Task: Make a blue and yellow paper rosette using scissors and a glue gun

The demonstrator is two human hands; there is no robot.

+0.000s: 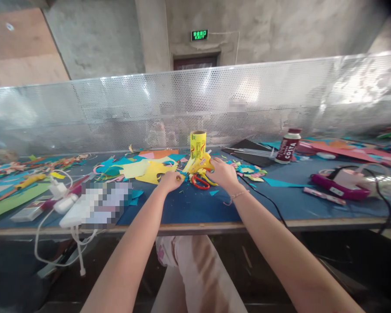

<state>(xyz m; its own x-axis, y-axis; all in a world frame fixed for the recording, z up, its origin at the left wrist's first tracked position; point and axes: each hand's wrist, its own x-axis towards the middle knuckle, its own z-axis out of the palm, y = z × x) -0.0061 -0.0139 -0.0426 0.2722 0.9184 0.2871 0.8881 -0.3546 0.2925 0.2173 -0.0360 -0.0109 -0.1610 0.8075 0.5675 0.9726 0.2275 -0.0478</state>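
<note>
In the middle of the blue worktop my right hand (222, 173) is wrapped round a yellow glue gun (202, 164), whose nose points left. My left hand (172, 181) is closed in a pinch just left of the gun; whatever lies between its fingertips is too small to make out. Red-handled scissors (200, 182) lie below the gun, between my hands. Behind the gun stands a yellow roll (198, 143) with printing on it. Cut yellow paper (151, 172) lies beyond my left hand, among blue scraps.
White chargers and cables (65, 203) lie at the left, with a partly blurred-out phone-like object. A Costa bottle (288, 147) stands back right, near a purple object (342, 187). A black cord (267, 198) crosses the worktop. A perforated metal screen (124, 108) closes the back.
</note>
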